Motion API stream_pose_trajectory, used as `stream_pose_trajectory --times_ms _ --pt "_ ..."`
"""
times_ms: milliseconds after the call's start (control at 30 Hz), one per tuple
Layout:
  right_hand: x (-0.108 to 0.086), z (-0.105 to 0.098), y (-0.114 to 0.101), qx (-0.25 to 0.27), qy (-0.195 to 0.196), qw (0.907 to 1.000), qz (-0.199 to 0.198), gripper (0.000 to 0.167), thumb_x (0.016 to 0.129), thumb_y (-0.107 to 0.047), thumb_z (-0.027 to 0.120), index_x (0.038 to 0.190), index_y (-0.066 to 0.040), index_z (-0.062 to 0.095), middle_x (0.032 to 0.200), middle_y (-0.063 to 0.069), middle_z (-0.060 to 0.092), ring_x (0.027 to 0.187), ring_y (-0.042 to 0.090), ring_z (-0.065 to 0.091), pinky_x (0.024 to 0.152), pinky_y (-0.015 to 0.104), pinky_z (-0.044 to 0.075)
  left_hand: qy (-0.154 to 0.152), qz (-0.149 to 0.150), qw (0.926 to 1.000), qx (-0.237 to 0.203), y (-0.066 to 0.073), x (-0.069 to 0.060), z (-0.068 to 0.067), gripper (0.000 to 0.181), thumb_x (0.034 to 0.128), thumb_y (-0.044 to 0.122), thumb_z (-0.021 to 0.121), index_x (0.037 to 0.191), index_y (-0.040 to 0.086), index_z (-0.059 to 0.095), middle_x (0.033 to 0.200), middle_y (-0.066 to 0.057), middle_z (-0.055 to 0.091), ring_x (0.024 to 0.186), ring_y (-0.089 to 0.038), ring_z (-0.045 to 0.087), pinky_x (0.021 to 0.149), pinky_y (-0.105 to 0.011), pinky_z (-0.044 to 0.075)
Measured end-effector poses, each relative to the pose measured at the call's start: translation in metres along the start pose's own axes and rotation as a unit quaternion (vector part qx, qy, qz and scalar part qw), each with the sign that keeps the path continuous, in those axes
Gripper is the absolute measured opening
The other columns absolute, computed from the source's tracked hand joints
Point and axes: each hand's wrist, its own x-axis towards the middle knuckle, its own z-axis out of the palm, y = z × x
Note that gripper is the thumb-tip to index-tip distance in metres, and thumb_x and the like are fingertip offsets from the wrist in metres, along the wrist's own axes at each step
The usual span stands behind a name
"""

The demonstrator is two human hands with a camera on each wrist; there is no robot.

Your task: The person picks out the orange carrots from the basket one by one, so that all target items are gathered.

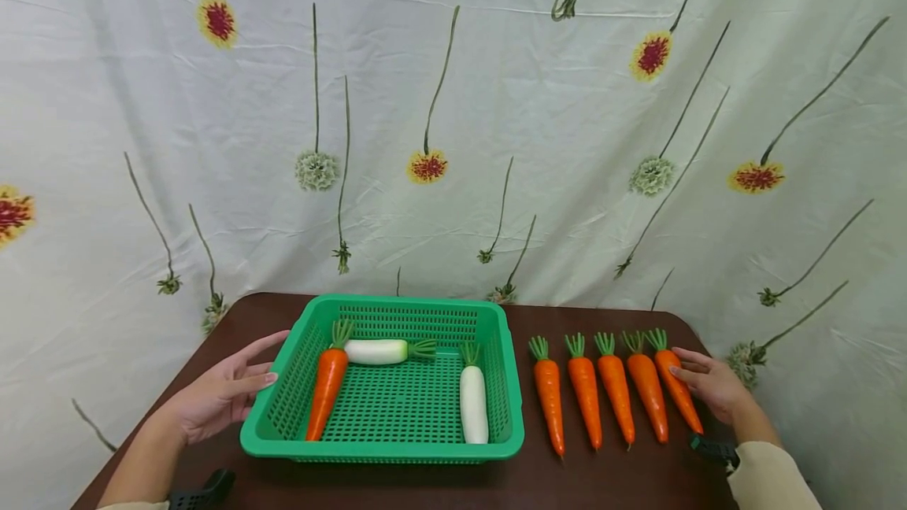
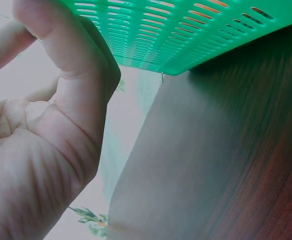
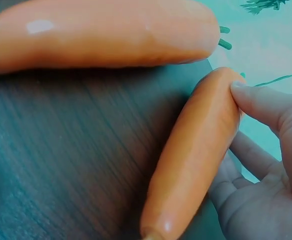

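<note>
At the left rim of a green plastic basket [image 1: 386, 451] is my left hand [image 1: 220, 392], its thumb against the rim and its fingers spread outside the wall. Inside the basket lie one carrot [image 1: 328, 384], a white radish [image 1: 377, 351] lying crosswise, and another white radish [image 1: 473, 404] pointing toward me. My right hand [image 1: 716, 388] pinches the upper end of the rightmost carrot [image 1: 679, 388], just below its green stalks. The right wrist view shows the thumb [image 3: 251, 97] on this carrot, with the other fingers partly hidden behind it.
Right of the basket, more carrots lie in a row: the nearest carrot [image 1: 549, 404], then others up to the carrot [image 1: 648, 396] beside the held one. All rest on a dark brown table [image 1: 609, 478]. Behind it hangs a white flowered cloth [image 1: 397, 85].
</note>
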Motion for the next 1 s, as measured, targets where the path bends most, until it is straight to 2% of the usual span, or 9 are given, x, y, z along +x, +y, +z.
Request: stream_pose_trajectory --times_ms 133,433,633,800,1000 --pt "0.001 0.0 0.0 -0.015 0.005 0.9998 0.008 0.07 0.107 -0.029 0.055 0.158 0.008 0.025 0.157 0.04 0.031 0.13 0.035 0.057 0.104 0.045 0.057 -0.004 0.001 1.0 0.0 -0.001 0.0 0.0 0.068 0.1105 0.001 0.033 0.165 0.031 0.004 0.143 0.001 0.061 0.116 -0.028 0.071 0.098 -0.053 0.057" --pt "0.0 0.003 -0.004 -0.038 0.016 0.9991 0.007 0.077 0.106 -0.038 0.056 0.158 0.008 0.024 0.158 0.04 0.028 0.141 0.052 0.042 0.107 0.051 0.053 0.007 0.002 0.9999 0.013 -0.001 -0.001 0.001 0.069 0.1106 0.002 0.034 0.165 0.029 0.001 0.143 0.003 0.062 0.116 -0.029 0.071 0.097 -0.054 0.057" --pt "-0.005 0.009 -0.009 -0.086 0.071 0.9937 -0.012 0.079 0.103 -0.044 0.059 0.156 0.008 0.032 0.157 0.038 0.033 0.139 0.054 0.04 0.108 0.06 0.048 0.008 0.001 0.9998 0.016 0.0 -0.001 0.001 0.068 0.1106 0.002 0.035 0.165 0.029 0.003 0.143 0.002 0.061 0.117 -0.029 0.071 0.098 -0.055 0.056" --pt "-0.009 0.018 -0.017 -0.126 0.131 0.9817 -0.056 0.069 0.102 -0.041 0.064 0.149 0.006 0.046 0.149 0.036 0.047 0.132 0.052 0.049 0.097 0.054 0.056 0.011 0.0 0.9998 0.018 0.0 -0.001 0.002 0.068 0.1105 0.003 0.035 0.165 0.029 0.004 0.142 0.002 0.062 0.115 -0.029 0.072 0.097 -0.054 0.057" --pt "-0.014 0.033 -0.035 -0.138 0.183 0.969 -0.094 0.058 0.1 -0.037 0.067 0.142 0.002 0.057 0.146 0.033 0.053 0.128 0.051 0.051 0.096 0.061 0.053 0.013 -0.002 0.9997 0.021 0.001 -0.002 0.002 0.068 0.1105 0.003 0.036 0.164 0.029 0.004 0.142 0.003 0.062 0.116 -0.029 0.072 0.097 -0.054 0.056"
